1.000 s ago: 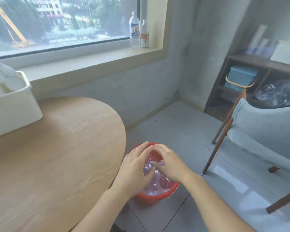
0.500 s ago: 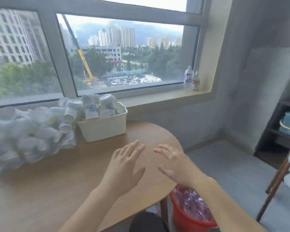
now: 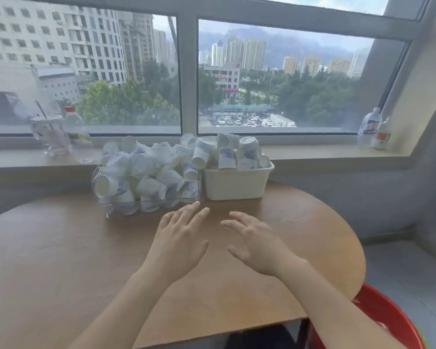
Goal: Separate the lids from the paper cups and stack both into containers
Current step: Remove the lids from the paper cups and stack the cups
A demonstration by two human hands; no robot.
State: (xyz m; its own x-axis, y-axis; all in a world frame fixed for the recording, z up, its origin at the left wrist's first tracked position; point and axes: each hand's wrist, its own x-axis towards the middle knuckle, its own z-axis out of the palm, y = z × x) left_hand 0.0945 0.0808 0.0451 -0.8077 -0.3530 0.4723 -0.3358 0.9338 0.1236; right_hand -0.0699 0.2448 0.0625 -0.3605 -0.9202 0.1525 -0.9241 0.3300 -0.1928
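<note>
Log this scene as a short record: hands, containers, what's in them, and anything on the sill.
left hand: open, fingers spread above the table, holding nothing
right hand: open, holding nothing
table: rounded light wooden table
left container: clear plastic bin, heaped with white paper cups
right container: white plastic tub, also piled with cups
floor: red plastic bucket, lower right
sill: plastic bottles at right

Both hands, the left hand and right hand, hover empty with fingers spread above the wooden surface, near a clear bin and white tub heaped with paper cups.
</note>
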